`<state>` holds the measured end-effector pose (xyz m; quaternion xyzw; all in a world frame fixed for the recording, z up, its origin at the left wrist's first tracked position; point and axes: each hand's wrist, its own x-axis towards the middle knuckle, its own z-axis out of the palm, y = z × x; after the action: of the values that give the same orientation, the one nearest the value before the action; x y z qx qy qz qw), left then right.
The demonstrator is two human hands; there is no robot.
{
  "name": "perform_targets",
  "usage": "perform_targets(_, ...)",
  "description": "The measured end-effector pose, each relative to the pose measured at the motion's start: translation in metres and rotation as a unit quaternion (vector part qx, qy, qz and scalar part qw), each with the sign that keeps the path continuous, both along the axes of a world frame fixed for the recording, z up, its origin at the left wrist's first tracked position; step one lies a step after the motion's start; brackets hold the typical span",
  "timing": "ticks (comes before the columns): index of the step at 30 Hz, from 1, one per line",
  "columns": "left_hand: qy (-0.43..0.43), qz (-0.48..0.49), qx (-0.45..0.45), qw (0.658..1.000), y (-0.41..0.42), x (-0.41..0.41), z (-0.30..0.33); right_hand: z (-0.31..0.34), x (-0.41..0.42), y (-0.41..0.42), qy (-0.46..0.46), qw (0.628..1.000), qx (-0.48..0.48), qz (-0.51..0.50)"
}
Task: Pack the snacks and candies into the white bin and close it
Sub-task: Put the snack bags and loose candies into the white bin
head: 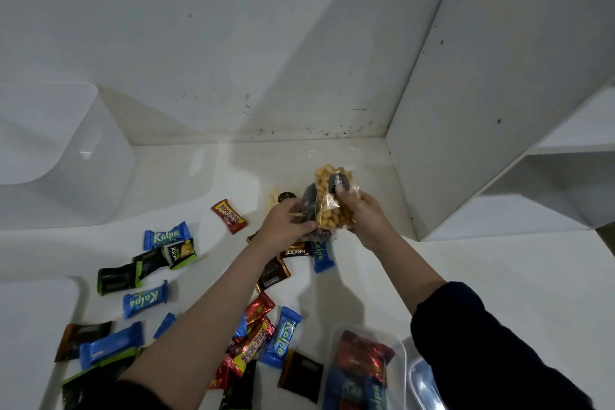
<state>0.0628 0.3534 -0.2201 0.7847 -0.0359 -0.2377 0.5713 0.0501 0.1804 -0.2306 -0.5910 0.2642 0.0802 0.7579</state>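
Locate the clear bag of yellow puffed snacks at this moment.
In the head view, the clear bag of yellow snacks is right of centre, gripped by the right hand, with the left hand on a dark packet beside it.

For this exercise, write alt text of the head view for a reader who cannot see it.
Two hands, left and right, lift clear snack bags above a white table. Wrapped candies lie scattered below, with a white bin at left and a clear tub of sweets nearby.
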Motion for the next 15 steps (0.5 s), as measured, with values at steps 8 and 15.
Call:
perform_targets(8, -0.115, 0.147, 0.231, 0.955, 0.009, 0.013, -0.023, -0.027, -0.001, -0.018, 0.04, 0.995, 0.04, -0.079)
perform_targets(15, 0.061, 0.117, 0.267, 0.955, 0.014, 0.028, -0.046, -0.038, -0.001, -0.032, 0.082, 0.993, 0.037, -0.082)
